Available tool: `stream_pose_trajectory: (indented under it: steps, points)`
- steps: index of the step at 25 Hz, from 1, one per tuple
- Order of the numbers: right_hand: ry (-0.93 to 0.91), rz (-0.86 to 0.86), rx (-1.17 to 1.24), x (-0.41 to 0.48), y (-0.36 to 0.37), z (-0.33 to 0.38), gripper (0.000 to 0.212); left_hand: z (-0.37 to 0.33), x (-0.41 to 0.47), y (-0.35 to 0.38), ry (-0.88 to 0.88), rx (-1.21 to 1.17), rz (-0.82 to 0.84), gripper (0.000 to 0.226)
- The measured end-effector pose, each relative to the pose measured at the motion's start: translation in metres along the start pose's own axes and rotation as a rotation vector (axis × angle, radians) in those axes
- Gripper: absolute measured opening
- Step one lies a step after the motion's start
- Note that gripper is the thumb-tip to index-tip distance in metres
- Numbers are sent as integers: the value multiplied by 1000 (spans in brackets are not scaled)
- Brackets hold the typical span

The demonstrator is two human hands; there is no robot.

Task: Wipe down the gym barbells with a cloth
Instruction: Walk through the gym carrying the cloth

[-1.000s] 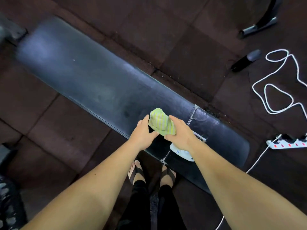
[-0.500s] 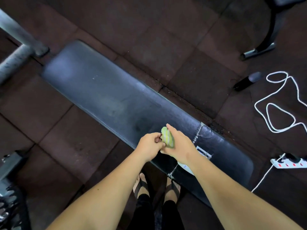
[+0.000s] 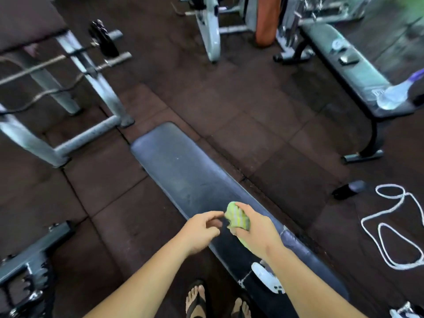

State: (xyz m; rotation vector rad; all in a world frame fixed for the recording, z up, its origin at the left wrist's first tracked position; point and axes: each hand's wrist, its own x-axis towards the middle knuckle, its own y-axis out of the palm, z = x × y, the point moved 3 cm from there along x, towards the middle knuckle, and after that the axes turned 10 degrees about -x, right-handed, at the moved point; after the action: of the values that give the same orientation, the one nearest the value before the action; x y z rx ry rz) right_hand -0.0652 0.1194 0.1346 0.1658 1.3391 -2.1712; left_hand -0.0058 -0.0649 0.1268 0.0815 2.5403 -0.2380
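1. One grey rack (image 3: 97, 82), well ahead and to the left of both hands, carries two barbells (image 3: 34, 69), their length running left to right.
2. A black bench (image 3: 183, 175) lies beneath the hands.
3. The left hand (image 3: 202, 228) is nearer the rack, loosely curled and holding nothing.
4. The right hand (image 3: 259, 235) grips the bunched green cloth (image 3: 237, 218).

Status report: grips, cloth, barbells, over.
Right grip holds green cloth. Left grip free beside it. Barbell racked far left, untouched. Bench lies between.
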Motion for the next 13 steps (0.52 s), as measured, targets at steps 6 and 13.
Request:
stream_pose_trajectory:
  steps: [6,13]
  points:
    - [-98,52,178,-17,-25,72,46,6,-102,-71,60,-106,-282,40]
    - [-286,121,216,-2,2,211,50,40,-182,-170,78,-306,-573,24]
